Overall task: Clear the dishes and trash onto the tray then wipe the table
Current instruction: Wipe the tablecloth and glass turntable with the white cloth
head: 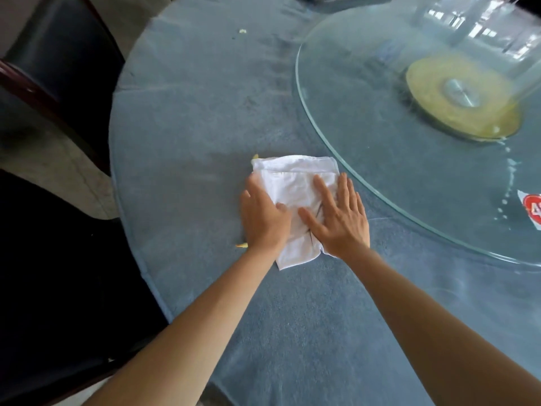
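A white cloth [295,183] lies flat on the round table's blue-grey tablecloth [190,112], near the table's left edge. My left hand [263,213] presses on the cloth's left side with straight fingers. My right hand [339,215] lies flat on its right side, fingers spread. Small yellow scraps show at the cloth's top left corner [255,156] and beside my left wrist [241,245]. Another pale crumb [242,31] sits far up the table.
A glass turntable [366,159] on a yellow hub [456,98] fills the right side, with a red and white sticker [531,208] at its rim. Dark chairs [58,54] stand along the table's left edge. A dark object [345,0] sits at the far edge.
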A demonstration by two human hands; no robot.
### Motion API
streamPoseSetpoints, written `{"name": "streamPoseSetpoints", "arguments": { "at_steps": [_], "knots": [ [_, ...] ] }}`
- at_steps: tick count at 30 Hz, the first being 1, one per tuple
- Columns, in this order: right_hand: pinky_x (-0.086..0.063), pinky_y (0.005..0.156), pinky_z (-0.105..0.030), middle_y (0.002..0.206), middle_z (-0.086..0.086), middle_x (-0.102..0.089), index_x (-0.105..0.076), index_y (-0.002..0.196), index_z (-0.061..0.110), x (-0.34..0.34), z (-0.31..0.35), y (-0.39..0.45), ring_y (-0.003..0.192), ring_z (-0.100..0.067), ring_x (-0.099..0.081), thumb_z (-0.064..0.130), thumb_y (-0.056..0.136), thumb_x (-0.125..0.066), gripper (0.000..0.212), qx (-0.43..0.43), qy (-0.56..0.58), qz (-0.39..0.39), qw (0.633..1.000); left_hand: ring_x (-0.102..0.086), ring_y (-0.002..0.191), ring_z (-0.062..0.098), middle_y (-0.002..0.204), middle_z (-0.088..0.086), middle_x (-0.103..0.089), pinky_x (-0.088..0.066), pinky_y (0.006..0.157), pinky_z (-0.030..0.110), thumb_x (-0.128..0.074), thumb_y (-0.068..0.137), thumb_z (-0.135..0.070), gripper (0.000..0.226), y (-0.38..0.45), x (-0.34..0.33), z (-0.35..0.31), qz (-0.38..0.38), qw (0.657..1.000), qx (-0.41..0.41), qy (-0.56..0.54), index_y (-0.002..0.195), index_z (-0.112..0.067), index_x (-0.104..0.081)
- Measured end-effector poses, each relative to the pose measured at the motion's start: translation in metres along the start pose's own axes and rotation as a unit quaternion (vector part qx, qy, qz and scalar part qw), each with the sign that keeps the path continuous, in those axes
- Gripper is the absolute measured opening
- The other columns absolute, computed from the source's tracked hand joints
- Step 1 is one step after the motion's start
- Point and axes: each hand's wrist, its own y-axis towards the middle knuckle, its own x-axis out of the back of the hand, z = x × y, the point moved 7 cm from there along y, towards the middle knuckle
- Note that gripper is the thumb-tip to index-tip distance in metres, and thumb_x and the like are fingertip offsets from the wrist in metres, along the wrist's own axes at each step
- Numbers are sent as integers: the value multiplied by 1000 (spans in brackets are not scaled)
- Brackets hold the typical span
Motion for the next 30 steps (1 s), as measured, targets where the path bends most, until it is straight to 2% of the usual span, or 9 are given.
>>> {"name": "streamPoseSetpoints", "arguments": {
  "at_steps": [4,7,10,13,15,18,22,28,30],
  "knots": [
    [-8,128,-43,170,-15,7,2,158,49,1,3,-6,158,-26,3,83,90,-24,80,7,15,-1,1000,-68,90,24,101,-3,-69,-53,85,42,-63,83,-4,52,-13,23,-1,14,997,11,-74,130,-17,-44],
    [-8,127,-43,170,-14,7,3,157,52,3,9,-17,158,-25,4,80,93,-24,75,10,34,0,999,-70,83,12,99,-8,-71,-57,82,39,-68,86,-9,53,-28,37,-5,42,995,-30,-88,133,-20,-47],
    [-8,127,-43,170,-14,7,3,156,54,3,13,-28,158,-25,6,79,92,-20,72,10,53,-1,999,-67,101,8,123,-7,-67,-56,88,37,-65,90,-18,62,-53,42,0,99,988,-99,-69,146,-25,-40],
    [-6,128,-43,170,-14,8,1,156,56,3,20,-38,158,-26,6,80,92,-19,71,22,53,-6,998,-59,117,17,140,-1,-53,-52,97,38,-58,89,-24,69,-75,47,13,125,978,-166,4,153,-26,-32],
    [-4,128,-42,170,-14,9,0,155,57,4,25,-45,157,-26,9,80,92,-18,71,31,50,-10,998,-57,115,18,148,-1,-42,-49,98,28,-57,88,-24,72,-89,49,22,133,974,-182,32,155,-25,-30],
    [2,127,-40,169,-13,14,1,155,59,3,32,-57,156,-24,18,81,90,-18,71,46,62,2,997,-44,134,17,160,5,-26,-34,105,13,-57,89,-24,73,-106,49,31,121,972,-188,78,156,-24,-28],
    [4,127,-44,169,-13,17,0,155,59,0,35,-68,156,-26,18,85,89,-16,73,76,42,26,996,-29,146,35,164,18,-18,-36,112,44,-48,93,-32,63,-116,43,25,64,938,-247,234,153,-16,-37],
    [-31,117,-48,170,-7,-10,-19,158,48,16,18,-53,153,-28,-22,78,92,-22,72,110,48,9,993,2,155,23,168,7,-10,-17,123,46,-31,102,-38,59,-88,4,7,72,933,-240,257,154,-11,-34],
    [-27,120,-51,171,-11,-5,-16,158,50,13,14,-46,156,-30,-12,80,91,-22,73,114,29,11,993,0,155,23,167,8,-12,-16,123,46,-29,102,-40,59,-75,-11,11,66,929,-224,286,155,-15,-34]
  ]
}}
